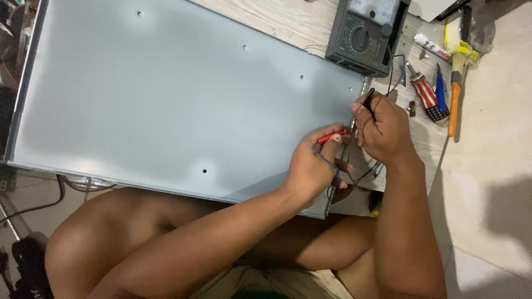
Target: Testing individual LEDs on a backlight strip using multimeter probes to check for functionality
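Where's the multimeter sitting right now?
In the head view the multimeter sits at the top edge, right of centre, on the wooden surface just beyond the grey metal panel, above the right hand.

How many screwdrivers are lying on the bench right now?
2, side by side right of the right hand: a striped red-and-white-handled screwdriver and a blue-handled screwdriver beside it. The orange-handled tool further right looks like something else; others may be hidden.

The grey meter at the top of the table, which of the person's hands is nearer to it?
Right. The right hand, holding a black probe, lies just below the meter; the left hand, holding a red probe, sits lower and further left.
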